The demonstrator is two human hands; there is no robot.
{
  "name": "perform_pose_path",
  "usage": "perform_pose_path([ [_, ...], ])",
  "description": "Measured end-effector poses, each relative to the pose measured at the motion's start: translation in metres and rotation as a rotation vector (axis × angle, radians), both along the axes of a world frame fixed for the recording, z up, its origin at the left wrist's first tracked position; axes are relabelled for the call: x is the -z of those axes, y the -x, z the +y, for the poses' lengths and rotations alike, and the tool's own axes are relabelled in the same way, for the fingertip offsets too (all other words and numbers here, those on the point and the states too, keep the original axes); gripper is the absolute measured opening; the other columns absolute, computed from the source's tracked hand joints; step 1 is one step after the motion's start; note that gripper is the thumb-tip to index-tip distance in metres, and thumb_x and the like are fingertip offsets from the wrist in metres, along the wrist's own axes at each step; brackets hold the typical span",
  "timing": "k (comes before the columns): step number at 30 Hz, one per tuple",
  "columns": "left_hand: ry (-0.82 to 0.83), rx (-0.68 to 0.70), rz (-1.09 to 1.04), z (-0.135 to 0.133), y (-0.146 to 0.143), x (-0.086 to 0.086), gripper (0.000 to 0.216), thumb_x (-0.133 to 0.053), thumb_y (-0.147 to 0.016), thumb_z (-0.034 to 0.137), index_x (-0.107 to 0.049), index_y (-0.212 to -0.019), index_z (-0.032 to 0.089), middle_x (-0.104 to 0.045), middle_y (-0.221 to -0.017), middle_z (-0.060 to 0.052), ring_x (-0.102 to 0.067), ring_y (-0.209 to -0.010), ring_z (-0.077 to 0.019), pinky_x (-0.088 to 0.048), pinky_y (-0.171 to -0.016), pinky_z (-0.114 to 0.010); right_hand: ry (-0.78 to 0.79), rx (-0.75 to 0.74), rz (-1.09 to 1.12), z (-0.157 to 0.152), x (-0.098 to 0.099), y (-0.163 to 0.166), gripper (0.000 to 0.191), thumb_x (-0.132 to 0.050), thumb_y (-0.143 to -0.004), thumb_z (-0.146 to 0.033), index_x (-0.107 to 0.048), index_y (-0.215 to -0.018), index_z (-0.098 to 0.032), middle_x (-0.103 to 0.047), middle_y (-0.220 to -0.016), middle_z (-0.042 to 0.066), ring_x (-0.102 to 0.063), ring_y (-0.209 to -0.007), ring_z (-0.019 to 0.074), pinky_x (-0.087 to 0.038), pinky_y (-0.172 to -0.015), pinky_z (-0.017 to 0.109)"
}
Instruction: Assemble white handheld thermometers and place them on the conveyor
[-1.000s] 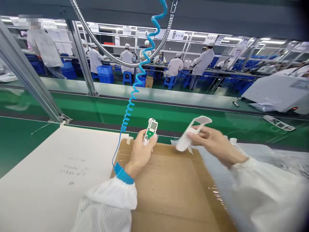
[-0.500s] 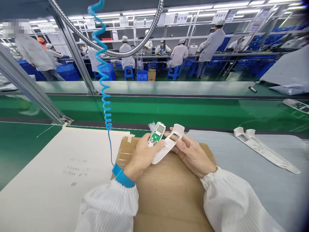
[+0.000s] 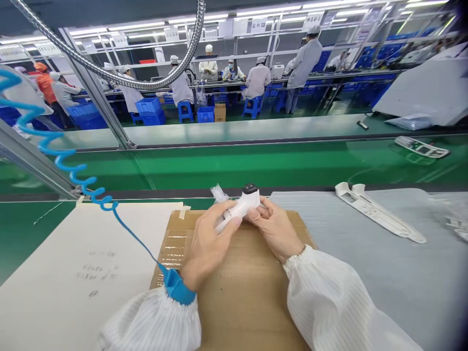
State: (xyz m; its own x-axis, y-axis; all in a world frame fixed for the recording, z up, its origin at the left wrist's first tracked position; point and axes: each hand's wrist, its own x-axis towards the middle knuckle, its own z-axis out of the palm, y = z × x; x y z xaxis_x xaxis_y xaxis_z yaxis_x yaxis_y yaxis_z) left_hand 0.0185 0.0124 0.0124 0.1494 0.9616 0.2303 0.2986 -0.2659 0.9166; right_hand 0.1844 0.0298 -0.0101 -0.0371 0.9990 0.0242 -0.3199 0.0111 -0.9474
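Above the cardboard, a white handheld device [image 3: 240, 207] with a bent head and a ribbed black tip [image 3: 250, 188] is held between both hands. My left hand [image 3: 209, 239] wraps round its lower body, thumb on the near side. Close to the head, my right hand [image 3: 275, 230] pinches it with thumb and fingers; some fingertips are hidden behind it. The device's screen and green circuit board do not show from this side. A clear plastic bag [image 3: 219, 193] lies just behind my left fingers.
Under my hands is a cardboard sheet [image 3: 248, 302]. A white plastic shell [image 3: 380, 212] lies on the grey foam sheet [image 3: 329, 243] at right. A blue coiled cord [image 3: 84, 183] runs to my left wrist strap [image 3: 179, 287]. Another opened device [image 3: 422, 147] rests on the green belt [image 3: 292, 163].
The separate white cover and the half with the circuit board are now together as one body, turned so the black tip shows. The view has shifted, and the coiled cord swings left.
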Motion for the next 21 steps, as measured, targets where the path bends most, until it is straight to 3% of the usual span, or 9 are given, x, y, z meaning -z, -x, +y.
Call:
perform_pose_path([
  [3,-0.035,0.05,0.117,-0.005,-0.005,-0.001,0.039,-0.053,-0.098,0.035,-0.06,-0.136,0.033,-0.065,-0.133,-0.004,-0.061,-0.12,-0.0265,-0.043,-0.109,-0.039,0.042,0.021,0.087,-0.001,-0.007,0.005,0.049,-0.075,-0.076,-0.065,-0.066,-0.102,-0.025,-0.076,-0.103,0.007,-0.069,-0.104,0.0273,-0.051,-0.098,0.044],
  [5,-0.045,0.1,0.263,-0.011,-0.011,0.001,0.044,-0.049,-0.099,0.038,-0.055,-0.142,0.033,-0.065,-0.132,-0.008,-0.063,-0.116,-0.0304,-0.045,-0.105,-0.043,0.119,0.012,0.196,-0.003,-0.014,0.007,0.053,-0.057,-0.081,-0.077,-0.064,-0.089,-0.025,-0.074,-0.086,0.006,-0.07,-0.097,0.028,-0.055,-0.091,0.045],
  [8,-0.07,0.171,0.478,-0.021,-0.023,0.004,0.046,-0.051,-0.097,0.046,-0.059,-0.139,0.028,-0.071,-0.115,-0.014,-0.07,-0.093,-0.0331,-0.053,-0.087,-0.044,0.191,0.044,0.238,-0.004,-0.019,0.003,0.056,-0.041,-0.083,-0.081,-0.052,-0.067,-0.029,-0.044,-0.046,-0.001,-0.065,-0.069,0.0273,-0.058,-0.073,0.046],
  [10,-0.105,0.167,0.522,-0.023,-0.028,0.005,0.044,-0.053,-0.096,0.049,-0.063,-0.132,0.027,-0.073,-0.102,-0.014,-0.069,-0.079,-0.0308,-0.054,-0.078,-0.041,0.215,0.076,0.239,-0.004,-0.02,-0.001,0.054,-0.04,-0.084,-0.079,-0.046,-0.061,-0.03,-0.028,-0.041,-0.004,-0.059,-0.058,0.0257,-0.057,-0.065,0.044],
  [13,-0.12,0.111,0.46,-0.019,-0.024,0.006,0.038,-0.056,-0.095,0.048,-0.067,-0.125,0.028,-0.073,-0.096,-0.012,-0.069,-0.074,-0.0281,-0.053,-0.076,-0.038,0.255,0.062,0.3,-0.003,-0.02,-0.003,0.05,-0.045,-0.087,-0.073,-0.053,-0.067,-0.028,-0.039,-0.048,-0.002,-0.062,-0.064,0.0251,-0.057,-0.067,0.042],
  [16,-0.167,-0.016,0.438,-0.01,-0.011,0.005,0.033,-0.051,-0.099,0.043,-0.066,-0.125,0.029,-0.073,-0.105,-0.011,-0.069,-0.091,-0.0292,-0.052,-0.086,-0.039,0.216,-0.083,0.35,-0.004,-0.022,0.004,0.04,-0.051,-0.091,-0.064,-0.062,-0.085,-0.027,-0.065,-0.078,0.003,-0.068,-0.089,0.0256,-0.057,-0.084,0.043],
  [18,-0.247,-0.115,0.42,-0.008,-0.004,0.003,0.034,-0.052,-0.099,0.041,-0.061,-0.129,0.028,-0.07,-0.119,-0.01,-0.064,-0.11,-0.0294,-0.048,-0.097,-0.042,0.157,-0.167,0.358,-0.007,-0.022,0.012,0.033,-0.056,-0.093,-0.058,-0.065,-0.095,-0.026,-0.07,-0.102,0.004,-0.066,-0.107,0.0252,-0.053,-0.097,0.042],
  [21,-0.304,-0.158,0.374,-0.012,-0.005,-0.003,0.044,-0.06,-0.096,0.041,-0.054,-0.135,0.025,-0.063,-0.133,-0.008,-0.057,-0.124,-0.0265,-0.046,-0.105,-0.042,0.17,-0.225,0.373,-0.015,-0.02,0.025,0.032,-0.061,-0.093,-0.052,-0.067,-0.107,-0.024,-0.069,-0.118,0.007,-0.06,-0.122,0.0252,-0.046,-0.109,0.042],
])
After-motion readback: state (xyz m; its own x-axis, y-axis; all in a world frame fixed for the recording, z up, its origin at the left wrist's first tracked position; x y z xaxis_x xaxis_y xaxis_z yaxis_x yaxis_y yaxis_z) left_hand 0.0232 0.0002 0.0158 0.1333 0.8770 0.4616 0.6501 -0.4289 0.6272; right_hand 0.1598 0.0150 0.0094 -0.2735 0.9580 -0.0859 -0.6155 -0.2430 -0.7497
